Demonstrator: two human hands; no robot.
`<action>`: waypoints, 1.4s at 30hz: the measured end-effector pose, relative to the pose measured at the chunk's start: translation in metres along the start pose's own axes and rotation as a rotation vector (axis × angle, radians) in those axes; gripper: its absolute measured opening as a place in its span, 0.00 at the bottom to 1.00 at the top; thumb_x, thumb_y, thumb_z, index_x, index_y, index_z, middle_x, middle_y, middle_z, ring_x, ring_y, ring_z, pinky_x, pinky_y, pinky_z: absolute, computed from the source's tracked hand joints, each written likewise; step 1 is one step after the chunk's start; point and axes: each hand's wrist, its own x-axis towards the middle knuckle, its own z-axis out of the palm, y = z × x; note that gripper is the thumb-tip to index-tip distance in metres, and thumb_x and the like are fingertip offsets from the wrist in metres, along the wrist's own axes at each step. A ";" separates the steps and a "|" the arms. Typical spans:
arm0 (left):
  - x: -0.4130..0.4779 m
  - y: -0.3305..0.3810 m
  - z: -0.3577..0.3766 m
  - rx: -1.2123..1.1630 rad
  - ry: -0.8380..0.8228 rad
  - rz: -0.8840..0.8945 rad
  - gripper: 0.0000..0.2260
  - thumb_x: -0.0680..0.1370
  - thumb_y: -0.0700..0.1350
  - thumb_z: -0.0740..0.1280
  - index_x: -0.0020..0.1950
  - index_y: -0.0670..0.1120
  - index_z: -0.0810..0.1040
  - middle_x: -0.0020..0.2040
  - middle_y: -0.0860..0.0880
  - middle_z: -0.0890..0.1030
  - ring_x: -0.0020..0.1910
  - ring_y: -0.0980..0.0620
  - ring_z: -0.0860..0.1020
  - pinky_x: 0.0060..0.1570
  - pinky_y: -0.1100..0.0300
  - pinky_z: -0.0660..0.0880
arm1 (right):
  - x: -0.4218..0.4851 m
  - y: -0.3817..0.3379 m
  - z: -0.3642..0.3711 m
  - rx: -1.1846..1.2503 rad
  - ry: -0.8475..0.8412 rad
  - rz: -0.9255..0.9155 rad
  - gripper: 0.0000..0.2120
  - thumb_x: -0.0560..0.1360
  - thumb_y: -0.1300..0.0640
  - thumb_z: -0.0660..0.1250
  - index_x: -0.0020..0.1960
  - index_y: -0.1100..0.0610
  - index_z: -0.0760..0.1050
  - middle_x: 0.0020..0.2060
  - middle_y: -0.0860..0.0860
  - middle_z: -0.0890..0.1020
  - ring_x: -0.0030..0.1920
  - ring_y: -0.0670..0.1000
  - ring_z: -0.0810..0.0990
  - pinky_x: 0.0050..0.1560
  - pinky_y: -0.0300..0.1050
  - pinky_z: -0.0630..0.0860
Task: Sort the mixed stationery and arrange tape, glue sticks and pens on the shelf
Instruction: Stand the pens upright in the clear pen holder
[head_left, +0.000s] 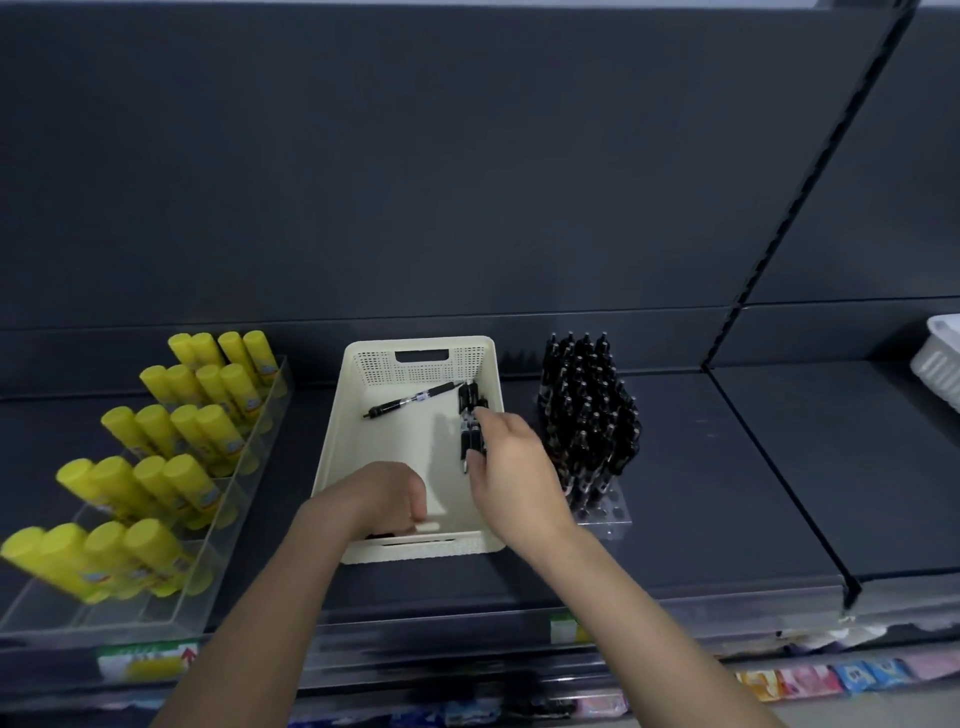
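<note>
In cream basket, middle of shelf: right hand grips bundle of black pens by 3 o'clock wall; loose pen lies near 12 o'clock. Left hand at 6 o'clock rim, fingers curled; holding anything or not, cannot tell. Keep bundle tight, lift clear of wall, seat pens upright in free near holes of pen rack at 3 o'clock. Glue sticks in clear tray at 9 o'clock. Shelf and back panel dark; white basket far at 3 o'clock.
</note>
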 end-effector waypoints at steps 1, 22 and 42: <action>0.000 0.000 0.001 0.013 -0.025 0.024 0.07 0.75 0.39 0.66 0.47 0.48 0.82 0.48 0.52 0.80 0.49 0.53 0.77 0.47 0.63 0.73 | 0.004 0.000 0.004 -0.011 0.016 0.019 0.20 0.76 0.66 0.58 0.67 0.62 0.68 0.61 0.59 0.73 0.63 0.59 0.71 0.62 0.47 0.71; 0.041 -0.001 -0.034 0.044 0.433 -0.096 0.07 0.76 0.36 0.60 0.53 0.42 0.72 0.54 0.42 0.77 0.53 0.41 0.77 0.42 0.56 0.69 | 0.039 0.026 0.027 0.148 0.052 0.186 0.27 0.69 0.74 0.51 0.66 0.59 0.66 0.51 0.58 0.79 0.51 0.57 0.78 0.50 0.47 0.75; 0.095 0.043 -0.026 -0.126 0.361 -0.194 0.39 0.68 0.58 0.71 0.72 0.47 0.56 0.70 0.44 0.62 0.67 0.42 0.63 0.56 0.52 0.68 | 0.035 0.027 0.026 0.201 0.043 0.220 0.25 0.78 0.68 0.51 0.75 0.59 0.57 0.57 0.56 0.78 0.55 0.52 0.78 0.52 0.33 0.70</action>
